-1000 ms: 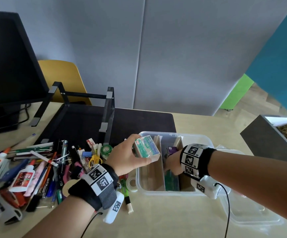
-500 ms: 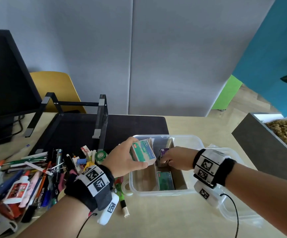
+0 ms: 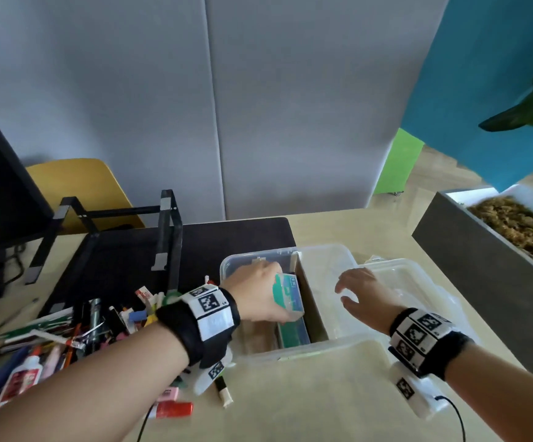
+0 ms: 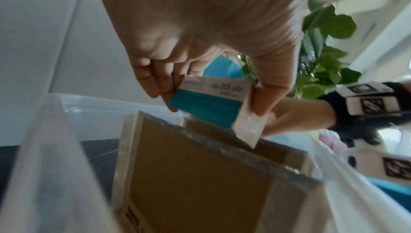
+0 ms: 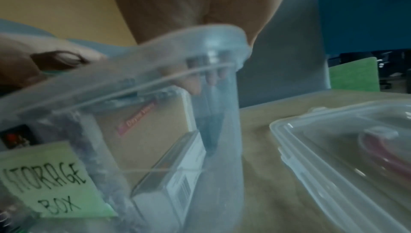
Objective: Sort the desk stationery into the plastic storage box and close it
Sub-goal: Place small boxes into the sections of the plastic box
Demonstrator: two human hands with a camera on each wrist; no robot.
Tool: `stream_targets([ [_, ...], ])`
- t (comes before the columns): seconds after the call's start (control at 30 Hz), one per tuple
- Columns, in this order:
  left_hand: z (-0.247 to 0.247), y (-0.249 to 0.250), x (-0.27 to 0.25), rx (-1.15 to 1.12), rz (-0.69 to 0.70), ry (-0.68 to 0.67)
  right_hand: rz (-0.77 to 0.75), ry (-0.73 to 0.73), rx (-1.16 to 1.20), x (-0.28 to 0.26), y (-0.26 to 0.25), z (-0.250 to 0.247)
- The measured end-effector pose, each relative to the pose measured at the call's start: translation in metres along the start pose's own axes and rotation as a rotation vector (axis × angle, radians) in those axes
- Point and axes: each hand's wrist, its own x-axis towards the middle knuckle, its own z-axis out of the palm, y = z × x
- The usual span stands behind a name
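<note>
Small teal-and-white cardboard staple box (image 3: 287,295) tilted over middle slot of clear plastic storage box (image 3: 306,349), between brown cardboard dividers (image 3: 311,301). Left hand (image 3: 255,295) grips it, fingers one side, thumb other. Right hand (image 3: 360,295) empty, fingers loosely spread over right compartment. Clear lid (image 3: 418,282) beside box on pale wooden desk (image 3: 322,403). Pen-and-glue clutter (image 3: 51,339) left; grey partition (image 3: 258,106) behind.

Head looks down; wrists close; all share storage box (image 3: 338,341).
</note>
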Motion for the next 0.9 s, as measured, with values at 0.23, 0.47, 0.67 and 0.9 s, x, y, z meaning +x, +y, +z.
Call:
stream_targets([
  [0.23,0.003,0.014,0.014,0.364,0.067,-0.088,0.034,0.025,0.024,-0.006,-0.002,0.004],
  [0.47,0.0,0.035,0.028,0.365,0.001,-0.333,0.009,0.042,0.059,-0.004,0.005,0.011],
  [0.67,0.024,0.037,0.038,0.609,0.058,-0.49,-0.053,0.091,0.104,0.0,0.016,0.022],
  [0.9,0.042,0.04,0.039,0.698,0.054,-0.467,-0.083,0.122,0.129,0.001,0.021,0.028],
])
